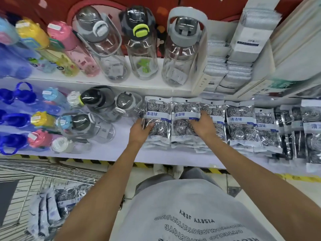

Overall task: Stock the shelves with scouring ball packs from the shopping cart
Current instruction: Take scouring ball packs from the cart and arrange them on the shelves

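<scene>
Left fingers [149, 125]: curl over the left edge of the leftmost scouring ball pack [157, 119], gripping it.
Right fingers [202, 113]: spread flat, pressing the second pack [185, 117], just right of the leftmost pack.
Shelf [121, 148]: carries both packs; further packs [240, 122] stand in a row to their right.
Bottles [97, 108]: left of the leftmost pack.
Shopping cart [43, 173]: below-left of the shelf, holding more packs [69, 197].

A white lower shelf [119, 145] is seen, edged in front by yellow-and-black hazard tape [83, 160]. Above it, a white upper shelf [139, 80] is backed by a red panel [57, 7]. Below the lower shelf, pale floor [246, 185] is visible.
</scene>
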Motion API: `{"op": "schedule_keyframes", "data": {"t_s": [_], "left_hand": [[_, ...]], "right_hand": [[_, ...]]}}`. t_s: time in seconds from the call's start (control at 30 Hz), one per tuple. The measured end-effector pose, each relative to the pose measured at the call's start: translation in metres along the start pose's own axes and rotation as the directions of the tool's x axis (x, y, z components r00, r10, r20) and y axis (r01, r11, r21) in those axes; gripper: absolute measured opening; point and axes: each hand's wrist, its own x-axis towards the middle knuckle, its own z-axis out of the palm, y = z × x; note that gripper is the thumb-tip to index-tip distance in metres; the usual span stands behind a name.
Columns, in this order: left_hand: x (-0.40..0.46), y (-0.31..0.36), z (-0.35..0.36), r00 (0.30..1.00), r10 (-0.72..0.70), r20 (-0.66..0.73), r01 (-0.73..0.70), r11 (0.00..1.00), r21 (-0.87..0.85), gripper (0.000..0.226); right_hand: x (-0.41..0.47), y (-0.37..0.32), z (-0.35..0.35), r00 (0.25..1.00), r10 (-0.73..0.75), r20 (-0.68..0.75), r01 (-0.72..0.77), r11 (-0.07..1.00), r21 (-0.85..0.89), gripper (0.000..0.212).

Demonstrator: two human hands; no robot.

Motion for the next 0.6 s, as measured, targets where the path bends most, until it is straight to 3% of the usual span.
{"op": "schedule_keyframes", "data": {"t_s": [0.1,0.27,0.43,0.6], "left_hand": [[-0.018,0.001,-0.008,0.996,0.091,-0.013,-0.089,0.991,0.098,0.038],[-0.069,-0.008,-0.02,0.981,0.155,-0.113,-0.12,0.957,0.265,0.049],[-0.139,-0.036,-0.024,0.969,0.058,-0.242,0.036,0.929,0.368,0.059],[-0.228,-0.089,-0.024,0.91,-0.059,-0.411,0.196,0.933,0.301,0.055]], "right_hand": [[-0.022,-0.002,-0.007,0.987,-0.162,0.022,0.163,0.968,-0.191,0.054],[-0.058,-0.01,-0.009,0.885,-0.427,0.183,0.465,0.816,-0.343,0.047],[-0.096,-0.023,0.01,0.713,-0.627,0.314,0.701,0.613,-0.364,0.05],[-0.135,-0.031,0.054,0.527,-0.688,0.498,0.849,0.447,-0.281,0.058]]}}
